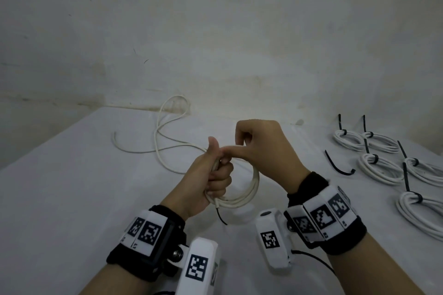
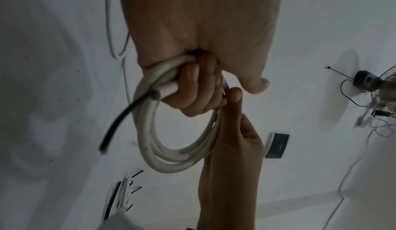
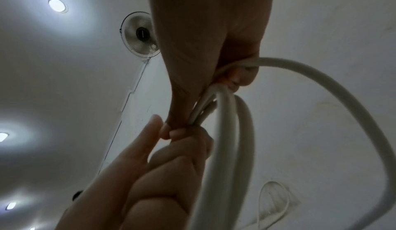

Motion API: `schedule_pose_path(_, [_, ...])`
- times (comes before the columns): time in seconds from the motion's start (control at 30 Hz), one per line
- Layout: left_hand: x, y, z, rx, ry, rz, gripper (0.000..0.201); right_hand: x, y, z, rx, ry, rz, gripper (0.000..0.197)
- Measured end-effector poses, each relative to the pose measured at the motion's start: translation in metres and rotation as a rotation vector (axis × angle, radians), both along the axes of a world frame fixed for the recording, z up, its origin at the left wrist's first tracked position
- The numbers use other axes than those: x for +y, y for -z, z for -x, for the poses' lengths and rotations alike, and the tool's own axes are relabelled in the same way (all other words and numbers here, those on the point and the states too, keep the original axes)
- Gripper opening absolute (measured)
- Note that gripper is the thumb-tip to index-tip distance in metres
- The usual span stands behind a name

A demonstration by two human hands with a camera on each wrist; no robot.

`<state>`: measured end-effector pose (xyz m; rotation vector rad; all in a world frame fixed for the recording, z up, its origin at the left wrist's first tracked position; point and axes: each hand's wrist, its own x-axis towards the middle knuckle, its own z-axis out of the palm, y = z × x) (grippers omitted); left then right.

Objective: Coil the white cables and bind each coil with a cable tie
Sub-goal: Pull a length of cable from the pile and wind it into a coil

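**While the Left Hand Anchored the Coil, the Right Fed It Cable**

Because the winding needed room, the table carried the work in zones. Finished bundles lay together at the right edge, each cinched with a black tie whose tail stuck up, well apart from the hands so that they would not tangle with the cable in hand. One spare tie lay alone between the bundles and the hands, probably kept near for the binding to come.

Held above the table at centre was the coil, several white turns gathered in a ring. Its unwound tail trailed loosely away over the table toward the far wall, slack enough to be drawn in without dragging.

Clenched round the gathered turns, the left hand served as the fixed point, thumb up, so the loops kept one size. From under its fingers the cut end of the cable stuck out, dark core bared, trapped there so the coil could not unwind.

Just above, the right hand pinched the running strand, its forefinger touching the left thumb, seemingly laying a fresh turn into that grip. By my judgement the coiling was unfinished and the tie not yet needed
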<state>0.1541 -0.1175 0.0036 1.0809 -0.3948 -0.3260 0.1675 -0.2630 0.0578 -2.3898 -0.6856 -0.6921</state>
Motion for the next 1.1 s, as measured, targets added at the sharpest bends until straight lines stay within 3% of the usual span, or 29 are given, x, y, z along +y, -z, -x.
schedule_pose_path(0.1, [-0.001,0.004,0.001,-0.082,-0.039,-0.054,0.073,0.000,0.007,-0.004,0.153,-0.053,-0.165,0.042])
schedule_pose_path(0.2, [-0.003,0.001,0.002,-0.046,-0.117,-0.082,0.058,0.000,0.012,-0.003,0.562,-0.137,-0.431,0.044])
schedule_pose_path(0.27, [-0.002,-0.001,0.001,-0.023,-0.163,-0.119,0.041,-0.003,0.012,0.000,0.825,-0.206,-0.492,0.043])
schedule_pose_path(0.4, [-0.003,-0.003,-0.001,-0.018,-0.172,-0.119,0.036,-0.011,0.013,0.004,1.042,-0.352,-0.668,0.038])
schedule_pose_path(0.57, [-0.001,-0.002,-0.005,-0.028,-0.257,-0.192,0.040,-0.018,0.030,0.006,1.088,-0.575,-0.770,0.032])
schedule_pose_path(0.7, [-0.004,-0.001,-0.008,-0.014,-0.314,-0.186,0.041,-0.013,0.035,0.005,1.118,-0.641,-0.918,0.030])
schedule_pose_path(0.8, [-0.005,0.000,-0.009,0.027,-0.344,-0.199,0.045,-0.003,0.033,0.007,1.095,-0.558,-1.078,0.034])
schedule_pose_path(0.9, [-0.002,0.005,-0.013,0.159,-0.427,-0.282,0.058,0.003,0.032,0.007,0.926,-0.449,-1.272,0.043])
schedule_pose_path(1.0, [0.004,0.011,-0.018,0.263,-0.514,-0.411,0.047,-0.001,0.027,0.006,0.763,-0.401,-1.472,0.045])
schedule_pose_path(1.1, [0.006,0.019,-0.018,0.374,-0.332,-0.468,0.044,-0.005,0.024,0.008,0.687,-0.390,-1.555,0.045])
